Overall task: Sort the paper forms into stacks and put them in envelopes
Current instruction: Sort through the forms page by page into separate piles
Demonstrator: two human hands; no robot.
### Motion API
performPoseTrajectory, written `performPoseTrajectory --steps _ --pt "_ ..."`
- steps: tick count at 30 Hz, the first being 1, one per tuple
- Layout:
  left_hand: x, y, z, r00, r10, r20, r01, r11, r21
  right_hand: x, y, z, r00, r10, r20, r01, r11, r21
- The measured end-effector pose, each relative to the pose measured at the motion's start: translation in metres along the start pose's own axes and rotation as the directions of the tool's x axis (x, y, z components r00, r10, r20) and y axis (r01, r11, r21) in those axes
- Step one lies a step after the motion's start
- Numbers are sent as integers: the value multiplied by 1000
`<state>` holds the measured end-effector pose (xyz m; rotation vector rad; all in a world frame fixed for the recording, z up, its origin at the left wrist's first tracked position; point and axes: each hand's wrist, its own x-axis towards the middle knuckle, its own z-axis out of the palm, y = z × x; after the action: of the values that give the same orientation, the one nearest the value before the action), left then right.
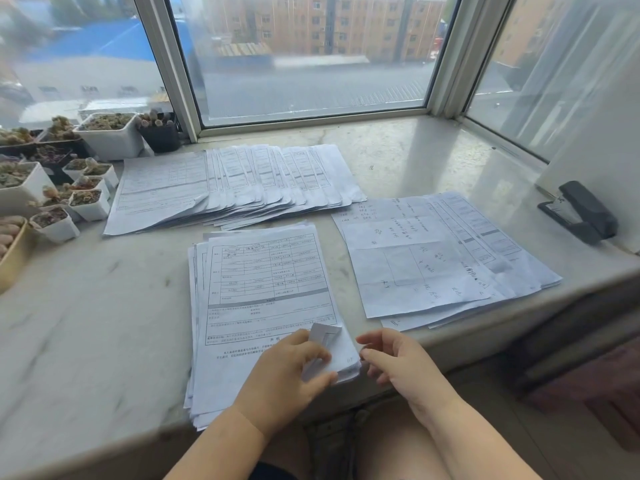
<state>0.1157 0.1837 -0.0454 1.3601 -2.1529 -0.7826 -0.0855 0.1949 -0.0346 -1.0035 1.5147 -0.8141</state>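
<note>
On the marble sill (pixel 104 306), three lots of forms are lying: fanned row (pixel 235 185) at the back, loose pile (pixel 446 258) to the right, near stack (pixel 263 306) overhanging the edge. Risk: that stack is likely to slip off or shed extra sheets as its folded-up corner (pixel 325 336) is being lifted. Left hand (pixel 291 372) is pinching that corner; right hand (pixel 398 362) is hovering just beside it, fingers loosely curled, holding nothing. Stapler (pixel 581 213) is sitting far right. Print and handwriting are too blurred to read.
</note>
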Motion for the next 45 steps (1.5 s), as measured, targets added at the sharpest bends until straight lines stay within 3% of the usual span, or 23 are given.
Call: performPoseTrajectory --steps 7,14,19,27,30,35,37,39,41,45 --pt "2 3 1 978 -155 -139 134 980 -147 0 1 1 1000 17 -14 -17 999 -33" --pt "4 3 5 947 -263 -186 208 940 -269 3 -4 3 998 51 39 -46 991 -129" --pt "5 1 7 921 -321 -222 204 881 -428 12 -22 5 980 194 43 -182 962 -205" --pt "7 -1 6 909 -327 -259 195 882 -430 16 -26 4 972 224 68 -199 944 -264" --pt "3 4 5 927 -268 -263 156 912 -380 16 -30 8 985 163 65 -141 957 -253" --pt "-11 4 8 977 -144 -157 99 960 -262 16 -48 18 1000 19 20 -11 943 -331" --pt "-17 -2 9 980 -102 -172 69 980 -189 18 -59 19 993 113 39 -101 967 -234" --pt "-22 -6 7 970 -73 -231 40 989 -144 21 -67 20 948 294 120 -281 952 -119" --pt "-25 -7 4 967 -14 -255 -15 994 -110 27 -66 24 901 398 173 -378 916 -135" --pt "-24 -1 -2 976 127 -174 -120 991 50 32 -62 36 945 322 56 -280 886 -370"
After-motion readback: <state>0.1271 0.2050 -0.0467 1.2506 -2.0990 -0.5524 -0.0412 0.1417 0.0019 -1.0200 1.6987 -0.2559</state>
